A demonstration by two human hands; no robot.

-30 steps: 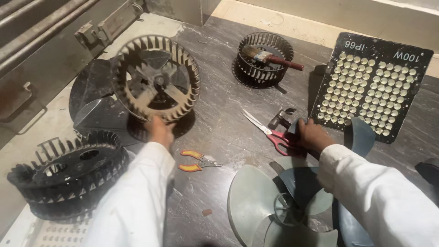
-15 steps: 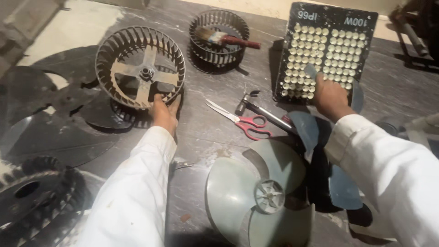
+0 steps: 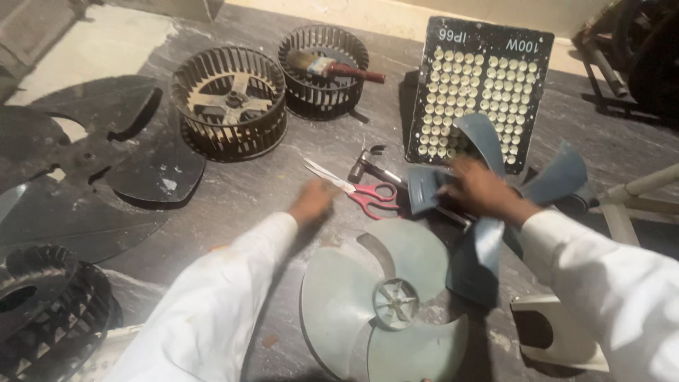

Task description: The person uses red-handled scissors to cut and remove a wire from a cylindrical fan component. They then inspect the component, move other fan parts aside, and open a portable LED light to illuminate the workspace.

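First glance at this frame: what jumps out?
The pale LED panel studded with round lenses stands out at top right, just beyond the right hand, which rests on a blue-grey bladed fan. At centre, red-handled scissors lie by the left hand. Two dark squirrel-cage blower wheels sit top centre, the farther one holding a paintbrush.

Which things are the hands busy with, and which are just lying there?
In use:
- right hand on blue fan
- left hand by scissors

Lying about:
- hammer
- brush
- two blower wheels
- grey fan
- lamp panel
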